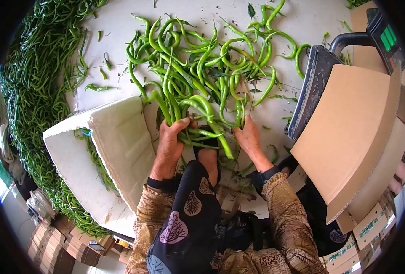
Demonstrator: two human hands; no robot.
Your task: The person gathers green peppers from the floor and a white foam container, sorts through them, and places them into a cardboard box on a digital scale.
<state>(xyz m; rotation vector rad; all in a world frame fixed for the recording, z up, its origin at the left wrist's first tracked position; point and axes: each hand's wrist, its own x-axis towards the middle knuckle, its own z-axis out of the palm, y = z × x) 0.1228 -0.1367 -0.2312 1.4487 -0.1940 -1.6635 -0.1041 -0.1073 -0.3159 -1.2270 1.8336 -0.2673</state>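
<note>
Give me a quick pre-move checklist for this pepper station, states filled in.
1. Left hand gripping green chili peppers: ok, a bunch is held.
2. Right hand grip: cannot tell; it is at the peppers' ends, closure unclear.
3. Loose peppers within easy reach: ok, a tangled pile lies just ahead.
4. Floor free of scraps: not ok, short pieces lie scattered.
5. Digital display lit: ok, green; reading unclear.
6. White foam box fill level: cannot tell.

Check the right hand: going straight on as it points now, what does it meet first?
Green peppers, the upright ones directly ahead of the right hand. It looks to be at or touching their lower ends already, though one view leaves the depth unclear.
</note>
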